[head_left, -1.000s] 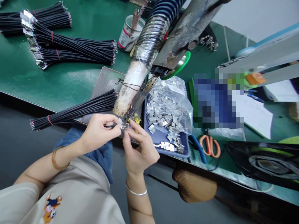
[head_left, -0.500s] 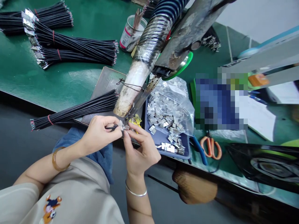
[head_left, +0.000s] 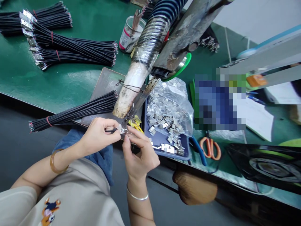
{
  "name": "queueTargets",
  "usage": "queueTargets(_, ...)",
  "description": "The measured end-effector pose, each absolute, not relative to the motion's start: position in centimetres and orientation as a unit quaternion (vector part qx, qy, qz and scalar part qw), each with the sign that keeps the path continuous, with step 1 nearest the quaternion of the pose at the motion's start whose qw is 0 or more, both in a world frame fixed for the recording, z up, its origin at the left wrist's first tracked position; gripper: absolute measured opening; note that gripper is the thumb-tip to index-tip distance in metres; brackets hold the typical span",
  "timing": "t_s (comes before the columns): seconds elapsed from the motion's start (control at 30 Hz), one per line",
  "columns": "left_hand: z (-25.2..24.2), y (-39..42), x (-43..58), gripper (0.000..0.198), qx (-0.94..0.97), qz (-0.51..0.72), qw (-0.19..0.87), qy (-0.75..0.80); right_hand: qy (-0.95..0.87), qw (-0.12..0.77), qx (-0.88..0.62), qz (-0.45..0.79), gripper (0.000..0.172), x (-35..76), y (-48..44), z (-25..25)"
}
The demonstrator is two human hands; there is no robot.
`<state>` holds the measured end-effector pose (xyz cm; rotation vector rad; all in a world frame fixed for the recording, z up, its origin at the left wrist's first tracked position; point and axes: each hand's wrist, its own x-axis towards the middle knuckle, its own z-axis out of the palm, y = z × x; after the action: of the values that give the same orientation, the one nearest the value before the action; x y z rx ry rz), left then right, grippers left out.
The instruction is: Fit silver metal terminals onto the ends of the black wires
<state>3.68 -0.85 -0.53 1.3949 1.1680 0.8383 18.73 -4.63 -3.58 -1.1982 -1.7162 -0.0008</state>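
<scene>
My left hand (head_left: 101,135) pinches a black cable (head_left: 110,130) close to its end, fingers closed. Opposite it, my right hand (head_left: 141,153) grips a small silvery USB connector (head_left: 124,131) between thumb and fingertips. The cable's end and the connector meet between my two hands; whether they are joined is too small to tell. Just above them is the tip of a soldering iron (head_left: 128,117), fixed to a stand. A bundle of black cables (head_left: 77,108) tied with a red band lies left of the iron, partly on a grey plate (head_left: 103,81).
A whitish fume hose (head_left: 130,83) hangs beside the iron. To the right, a blue tray (head_left: 187,150) holds loose metal connectors and a plastic bag. Orange-handled scissors (head_left: 210,148) and blue-handled pliers (head_left: 199,153) lie beyond. More cable bundles (head_left: 75,50) and a jar (head_left: 129,34) stand farther back.
The view has shifted slightly. Both hands have come a little down from the iron's tip, and more of the connector shows. Each hand keeps its grip.
</scene>
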Motion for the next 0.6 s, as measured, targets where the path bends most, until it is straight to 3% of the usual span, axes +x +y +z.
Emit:
queueTargets(0.27,0.3,-0.6,2.0,0.024,0.594,0.291,0.642,0.389,-0.773,0.463,-0.433,-0.025,0.01,19.9,-4.6,-3.3)
queueTargets(0.4,0.4,-1.6,1.6,0.008,0.702,0.325,0.492,0.399,-0.711,0.519,-0.469,0.071,0.01,19.7,-5.0,-3.3)
queueTargets(0.47,0.1,-2.1,1.7,0.011,0.748,0.367,0.404,0.377,-0.658,0.531,-0.515,0.142,0.01,19.3,-4.9,-2.9)
queueTargets(0.53,-0.2,-2.3,1.7,0.019,0.758,0.383,0.392,0.353,-0.629,0.519,-0.533,0.222,0.013,19.0,-4.7,-2.5)
queueTargets(0.6,-0.6,-2.2,1.7,0.021,0.723,0.362,0.461,0.365,-0.631,0.497,-0.536,0.26,0.015,18.8,-4.6,-2.3)
